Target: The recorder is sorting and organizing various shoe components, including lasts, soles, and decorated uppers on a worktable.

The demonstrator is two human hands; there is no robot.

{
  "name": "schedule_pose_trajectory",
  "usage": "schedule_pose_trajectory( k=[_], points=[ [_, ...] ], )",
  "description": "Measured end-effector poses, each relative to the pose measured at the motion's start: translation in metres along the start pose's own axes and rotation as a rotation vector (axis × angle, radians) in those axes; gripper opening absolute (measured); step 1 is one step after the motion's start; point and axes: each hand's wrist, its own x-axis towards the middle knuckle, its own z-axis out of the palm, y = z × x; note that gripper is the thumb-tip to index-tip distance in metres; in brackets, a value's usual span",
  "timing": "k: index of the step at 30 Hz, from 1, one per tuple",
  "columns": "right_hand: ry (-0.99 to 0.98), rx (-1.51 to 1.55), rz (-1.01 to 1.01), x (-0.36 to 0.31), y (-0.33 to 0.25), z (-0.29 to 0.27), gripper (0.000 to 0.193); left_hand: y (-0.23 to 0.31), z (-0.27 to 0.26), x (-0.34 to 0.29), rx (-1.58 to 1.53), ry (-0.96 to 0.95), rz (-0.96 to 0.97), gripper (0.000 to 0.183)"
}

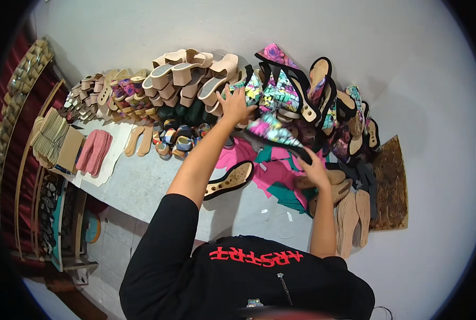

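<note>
My right hand (318,172) grips the dark-edged end of a floral wedge sole (274,131), patterned in turquoise, pink and yellow and held tilted above the table. Farther left, my left hand (237,106) reaches into the piled shoes with fingers spread, against another floral wedge (254,88); its fingertips are partly hidden there. Between my forearms, a black-rimmed tan sole (231,178) with holes at one end lies on the table. Pink sheet pieces (272,178) and green pieces (288,196) lie below the held wedge.
Beige block-heeled soles (182,72) are stacked along the wall, with more floral wedges (318,90) heaped to their right. Flat tan insoles (346,218) and a worn brown board (391,186) stand at the right edge. Pink insoles (95,152) and a shelf rack (40,154) are at left.
</note>
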Motion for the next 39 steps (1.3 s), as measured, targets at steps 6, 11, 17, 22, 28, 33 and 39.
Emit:
schedule_pose_trajectory(
  k=[6, 11, 17, 22, 28, 33, 39],
  points=[
    [-0.588, -0.085, 0.084, -0.013, 0.043, 0.037, 0.048, -0.012, -0.011, 0.015, -0.030, 0.090, 0.063, 0.069],
    [-0.798, -0.082, 0.016, 0.001, 0.078, 0.048, 0.055, -0.017, -0.044, 0.012, -0.263, 0.164, 0.018, 0.068],
    [-0.926, -0.261, 0.041, 0.013, 0.076, 0.049, 0.058, -0.058, -0.061, -0.059, -1.093, 0.145, 0.031, 0.053],
    [-0.900, -0.369, 0.091, 0.011, 0.080, 0.049, 0.056, -0.068, -0.031, -0.149, -1.237, -0.095, -0.150, 0.048],
    [-0.666, -0.541, -0.086, 0.008, 0.102, 0.060, 0.046, -0.066, 0.031, -0.215, -0.804, -0.243, -0.264, 0.063],
    [-0.724, -0.165, 0.222, 0.014, 0.060, 0.050, 0.039, -0.061, 0.032, -0.224, -0.935, -0.474, -0.335, 0.064],
    [-0.139, -0.039, -0.212, 0.063, -0.012, 0.040, 0.022, -0.072, 0.021, -0.219, -0.961, -0.678, -0.217, 0.064]
  ],
)
